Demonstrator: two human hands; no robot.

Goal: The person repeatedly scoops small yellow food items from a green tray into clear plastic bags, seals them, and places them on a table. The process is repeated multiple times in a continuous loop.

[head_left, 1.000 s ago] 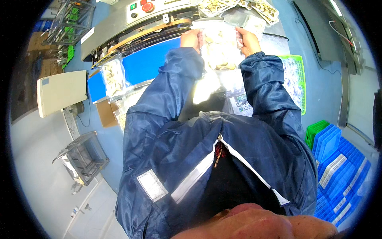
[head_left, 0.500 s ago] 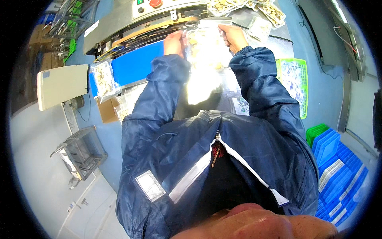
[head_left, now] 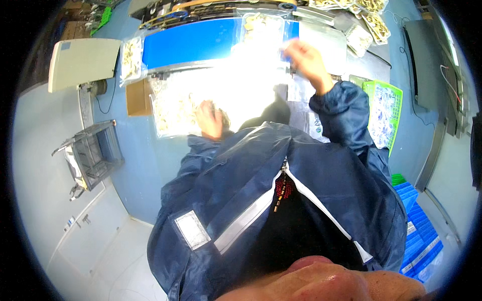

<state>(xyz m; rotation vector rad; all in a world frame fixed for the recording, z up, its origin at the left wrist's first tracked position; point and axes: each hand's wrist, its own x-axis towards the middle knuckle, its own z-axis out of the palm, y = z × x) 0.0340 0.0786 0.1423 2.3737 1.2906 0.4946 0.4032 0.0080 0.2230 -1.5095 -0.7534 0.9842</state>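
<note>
A clear plastic bag of pale, cream-coloured pieces point(head_left: 262, 27) lies at the right part of a blue conveyor belt point(head_left: 191, 42). My right hand point(head_left: 309, 65) is just right of this bag, fingers loosely bent and apart, slightly smeared by motion; I see nothing in them. My left hand point(head_left: 210, 119) is low on the near side, fingers stretched out beside more clear bags of pale pieces point(head_left: 173, 111). Strong glare washes out the surface between my hands, so whether the left fingers touch a bag is hard to see.
Another filled bag point(head_left: 131, 59) hangs at the belt's left end, above a cardboard box point(head_left: 138, 98). Several trays of pale pieces point(head_left: 374, 27) stand at the far right. A green basket point(head_left: 385, 113) holds small packets. Blue crates point(head_left: 424, 236) are stacked lower right.
Both hands held the bag at the machine before. It now lies on the belt. My left hand has come back toward me and left; my right hand is off the bag and nearer me.
</note>
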